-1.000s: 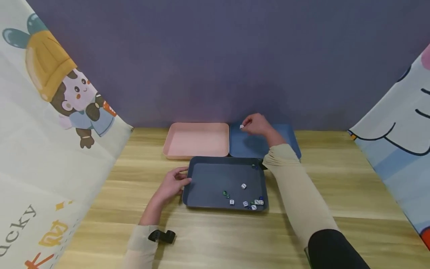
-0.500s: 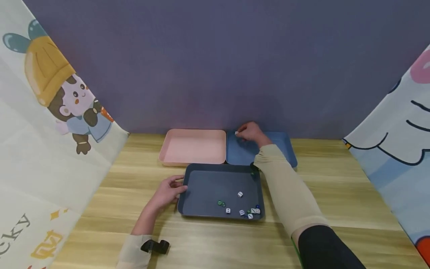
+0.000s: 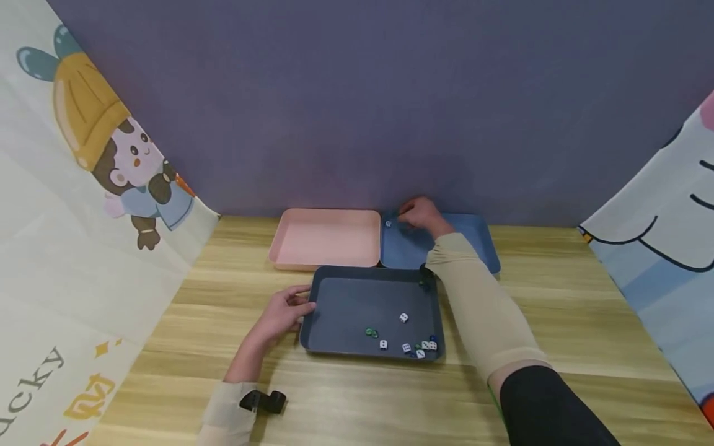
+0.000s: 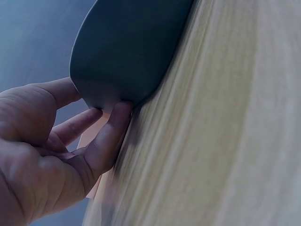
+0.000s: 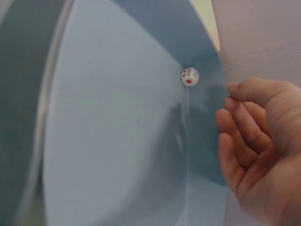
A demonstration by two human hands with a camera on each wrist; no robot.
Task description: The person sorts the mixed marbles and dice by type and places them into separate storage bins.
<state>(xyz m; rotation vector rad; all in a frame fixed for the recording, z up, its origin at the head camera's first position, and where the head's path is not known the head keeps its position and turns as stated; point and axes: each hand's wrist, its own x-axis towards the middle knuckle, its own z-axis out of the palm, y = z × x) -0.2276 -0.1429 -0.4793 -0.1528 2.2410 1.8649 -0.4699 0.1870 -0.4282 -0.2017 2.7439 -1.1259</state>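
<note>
A white die (image 5: 189, 76) lies in the far left corner of the blue tray (image 3: 452, 238), its red pips showing in the right wrist view. Just beside it, my right hand (image 3: 422, 214) hovers over the tray's far wall, thumb and fingers loosely bent around nothing. My left hand (image 3: 281, 314) holds the left edge of the dark grey tray (image 3: 348, 297), thumb and fingers on either side of its rim in the left wrist view. Several white dice (image 3: 404, 318) are scattered in this tray's front right part, among green glass marbles (image 3: 371, 332) and a few dark blue ones (image 3: 432, 339).
A pink tray (image 3: 329, 238) stands left of the blue one, both behind the dark grey tray. They sit on a wood-patterned table (image 3: 223, 279) against a grey-purple backdrop (image 3: 357, 111). The right sleeve (image 3: 474, 297) passes over the dark tray's right back corner.
My right hand carried the die leftward to the blue tray's far left corner, let go of it, and drew slightly right. My left hand stays on the dark tray.
</note>
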